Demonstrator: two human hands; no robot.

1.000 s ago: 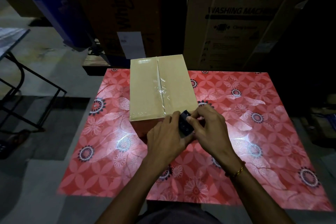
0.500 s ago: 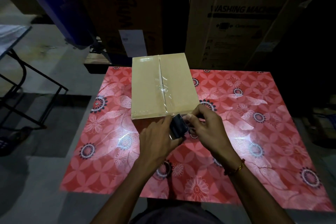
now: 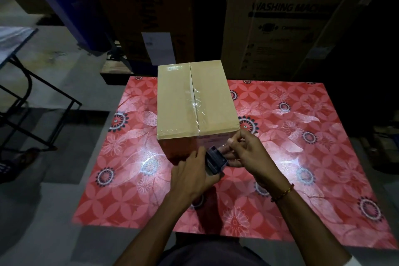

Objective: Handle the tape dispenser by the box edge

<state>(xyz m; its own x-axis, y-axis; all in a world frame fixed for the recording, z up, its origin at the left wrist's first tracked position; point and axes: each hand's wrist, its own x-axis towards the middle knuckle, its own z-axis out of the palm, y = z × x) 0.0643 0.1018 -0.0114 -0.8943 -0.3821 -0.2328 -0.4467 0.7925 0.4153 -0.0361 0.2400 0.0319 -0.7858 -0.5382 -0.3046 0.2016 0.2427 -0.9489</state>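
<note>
I see my left hand (image 3: 192,176) gripping the small dark tape dispenser (image 3: 216,162) just before the sealed brown cardboard box (image 3: 194,101), right hand (image 3: 248,153) pinching its clear tape end; top seam's taped, near face apparently not yet.

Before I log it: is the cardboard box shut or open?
Shut. The box's top flaps meet flat at the centre seam, with clear tape along it.

We take the cardboard box (image 3: 195,101) as our landmark: it stands on the desk (image 3: 302,157), at its far edge. Just before the box, above the desk, our left hand (image 3: 192,176) and right hand (image 3: 248,153) meet on a tape dispenser (image 3: 216,162). Behind the box stands a washing machine carton (image 3: 287,19). Left of it, off the desk, stands a folding table (image 3: 15,54).
</note>
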